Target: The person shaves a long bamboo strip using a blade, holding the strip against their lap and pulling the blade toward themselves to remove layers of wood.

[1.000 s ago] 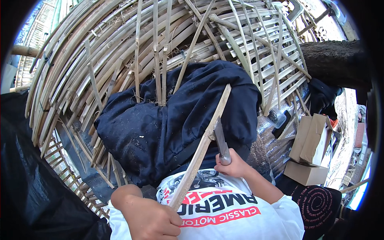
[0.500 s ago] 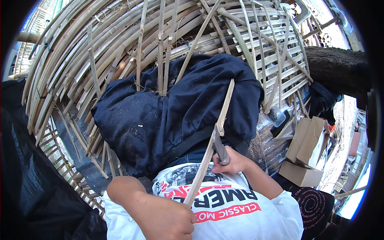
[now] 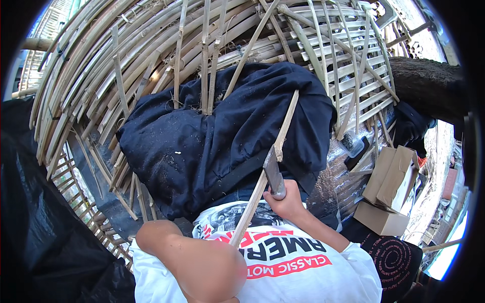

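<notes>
A long, pale split bamboo strip (image 3: pixel 249 212) slants up from my lap across my white shirt, bent or partly split near a notch. My left hand (image 3: pixel 217 267), low in the view and blurred, closes on its lower end; the fingers are hidden. My right hand (image 3: pixel 286 203) grips a knife by its handle. Its broad grey blade (image 3: pixel 273 172) lies against the strip, just below the bend. The strip's upper length rests over a dark cloth (image 3: pixel 227 131) spread across my legs.
Ahead lies a large stack of curved bamboo strips (image 3: pixel 101 76), with a slatted bamboo panel (image 3: pixel 353 83) to its right. Several strips stand against the cloth. Cardboard boxes (image 3: pixel 386 182) sit at right, below a thick dark log (image 3: pixel 427 86). Black sheeting (image 3: pixel 45 227) covers the left.
My right hand and the knife have shifted slightly up, the blade staying at the bend. My left hand has moved a little down and left, and is now blurred.
</notes>
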### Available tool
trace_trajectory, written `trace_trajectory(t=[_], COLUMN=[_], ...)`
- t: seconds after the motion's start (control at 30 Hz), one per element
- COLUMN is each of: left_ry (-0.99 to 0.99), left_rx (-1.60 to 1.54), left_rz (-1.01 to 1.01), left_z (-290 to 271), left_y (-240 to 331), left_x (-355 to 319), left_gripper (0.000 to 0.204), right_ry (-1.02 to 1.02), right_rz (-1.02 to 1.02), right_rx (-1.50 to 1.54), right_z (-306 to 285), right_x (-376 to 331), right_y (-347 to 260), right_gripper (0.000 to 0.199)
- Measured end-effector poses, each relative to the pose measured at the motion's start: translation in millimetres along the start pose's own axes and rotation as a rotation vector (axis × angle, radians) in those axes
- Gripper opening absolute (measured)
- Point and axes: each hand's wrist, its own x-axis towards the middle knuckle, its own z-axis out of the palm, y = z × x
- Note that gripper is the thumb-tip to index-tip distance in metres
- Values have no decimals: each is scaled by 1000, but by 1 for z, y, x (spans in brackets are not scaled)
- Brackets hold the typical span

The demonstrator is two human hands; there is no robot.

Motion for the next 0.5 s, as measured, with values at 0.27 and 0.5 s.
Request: trace_trajectory(t=[0.27,0.5], left_ry=[-41,26], left_rx=[167,153], left_rz=[35,-5], left_z=[2,13], left_y=[-4,-13], left_x=[-5,-12], left_gripper=[39,41], right_ry=[62,230], right_rz=[5,-155], right_rx=[-21,-24], right_z=[5,17], right_x=[7,18], right_y=[2,17], right_gripper=[10,17])
